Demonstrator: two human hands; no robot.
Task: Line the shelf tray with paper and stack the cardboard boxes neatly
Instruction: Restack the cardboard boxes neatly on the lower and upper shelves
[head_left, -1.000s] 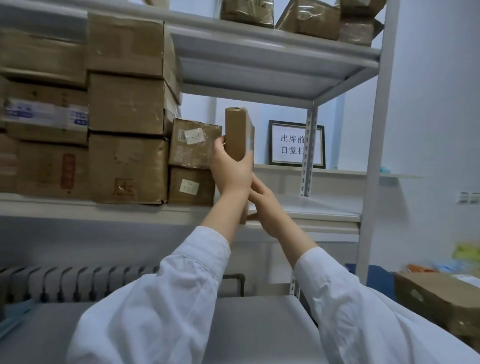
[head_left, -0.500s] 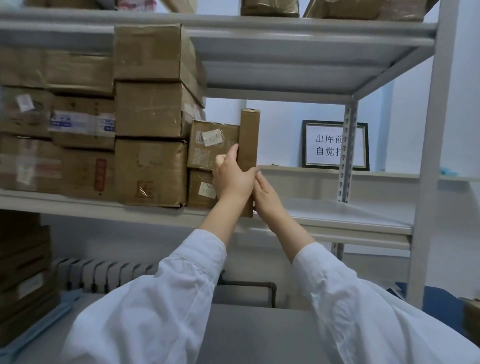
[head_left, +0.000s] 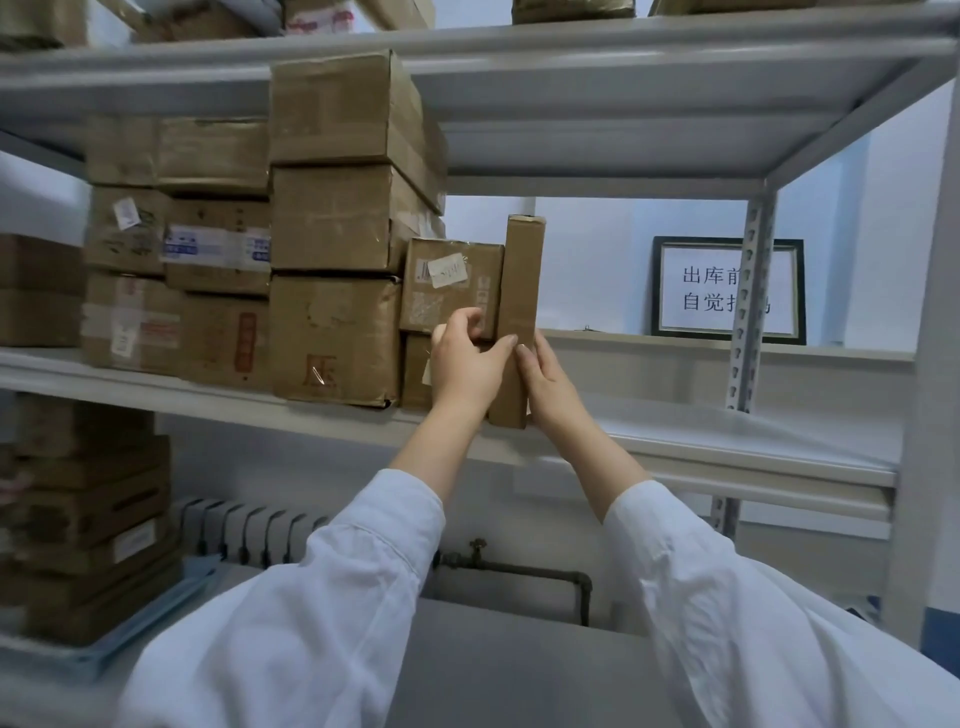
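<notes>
A tall narrow cardboard box (head_left: 522, 280) stands upright on the middle shelf (head_left: 753, 462), tight against two small stacked boxes (head_left: 447, 283). My left hand (head_left: 467, 364) holds its lower left side, thumb across the front and fingers curled by the upper small box. My right hand (head_left: 548, 382) lies flat against the box's right side with straight fingers. Left of these rises a stack of three larger boxes (head_left: 337, 234), with more boxes (head_left: 176, 249) beyond it. A white paper liner (head_left: 727, 428) covers the shelf to the right.
A framed notice (head_left: 727, 291) leans on a ledge behind the shelf. The upright post (head_left: 924, 364) bounds the shelf on the right. The top shelf (head_left: 571, 57) carries more boxes. Lower left, boxes (head_left: 88, 525) sit on a blue tray (head_left: 130, 631). A radiator (head_left: 244, 530) is below.
The narrow box has moved left and down, from apart and raised to standing on the shelf against the small boxes. Both hands followed it; the view shifted right and closer.
</notes>
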